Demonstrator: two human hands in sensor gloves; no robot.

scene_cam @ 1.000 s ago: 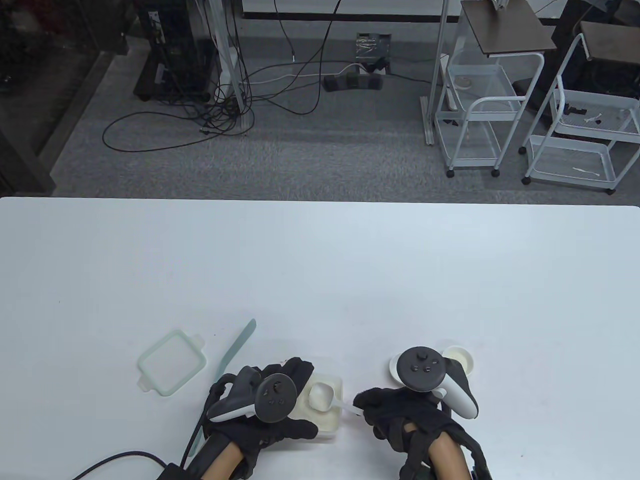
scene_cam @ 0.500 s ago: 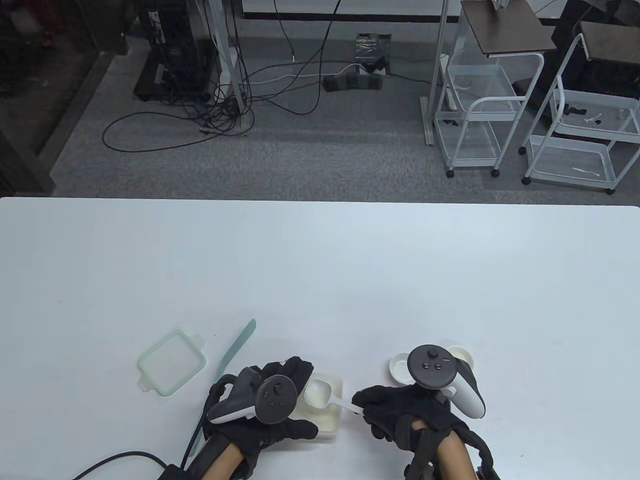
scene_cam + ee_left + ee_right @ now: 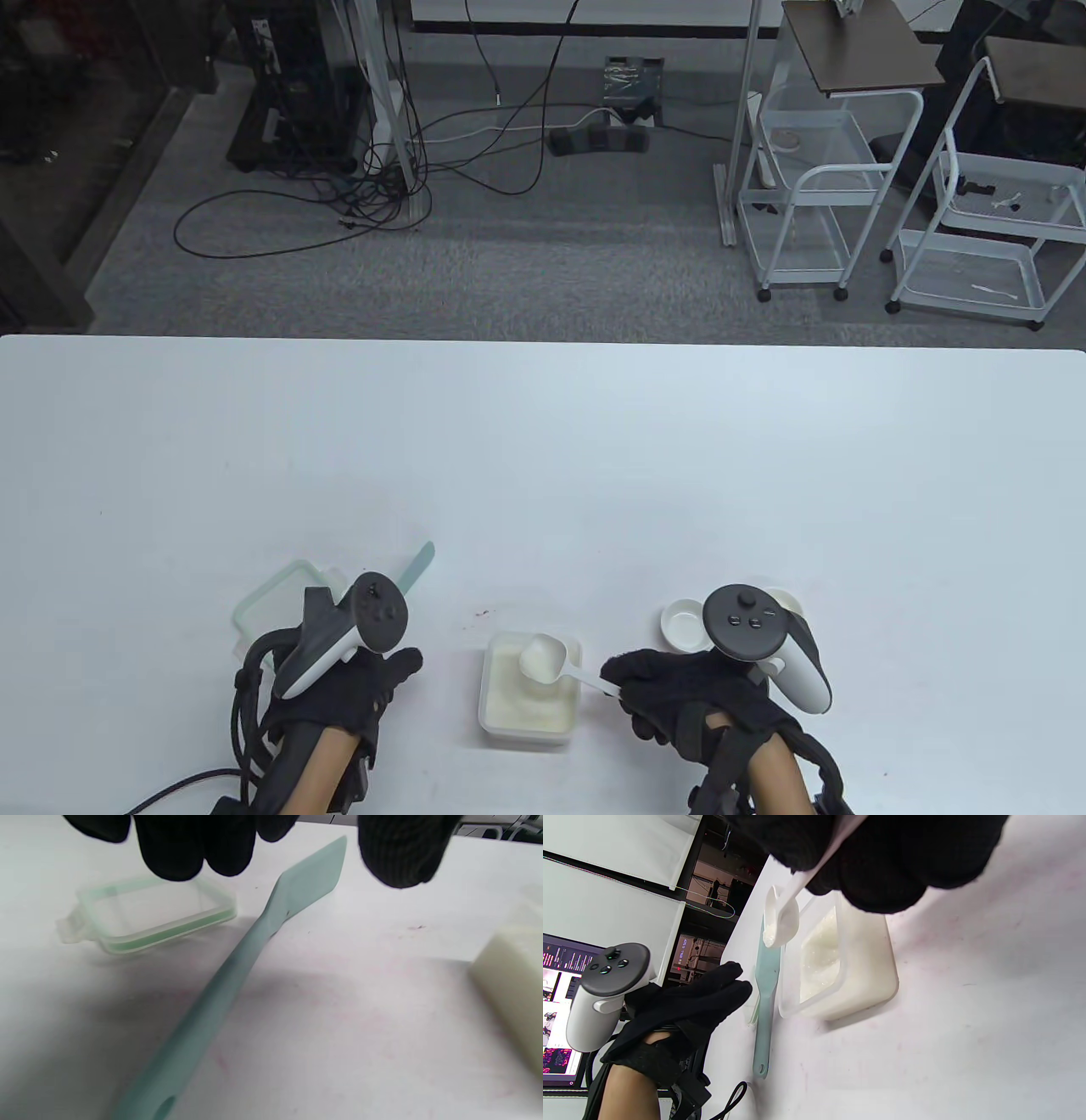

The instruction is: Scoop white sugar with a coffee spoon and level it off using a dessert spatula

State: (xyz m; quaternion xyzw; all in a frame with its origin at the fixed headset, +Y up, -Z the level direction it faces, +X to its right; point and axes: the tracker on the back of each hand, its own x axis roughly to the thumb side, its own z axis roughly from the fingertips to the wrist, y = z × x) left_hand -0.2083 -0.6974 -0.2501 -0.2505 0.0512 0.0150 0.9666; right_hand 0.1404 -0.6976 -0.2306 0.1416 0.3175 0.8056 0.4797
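Note:
A white coffee spoon [image 3: 544,658], heaped with sugar, hangs over the far edge of the square sugar container [image 3: 530,705]. My right hand [image 3: 624,679] pinches the spoon's handle at the container's right side. In the right wrist view the spoon bowl [image 3: 780,918] is above the container [image 3: 840,963]. The pale green dessert spatula [image 3: 254,942] lies flat on the table, left of the container. My left hand [image 3: 386,675] hovers over the spatula with relaxed fingers [image 3: 178,844] that hold nothing.
The container's clear green-rimmed lid [image 3: 271,594] lies left of the spatula. Two small white bowls [image 3: 683,624] stand beyond my right hand. A black cable [image 3: 187,785] trails from my left wrist. The white table [image 3: 543,441] stretches far behind.
My left hand let go of the sugar container and moved left, over the spatula. The spoon rose a little with sugar in it.

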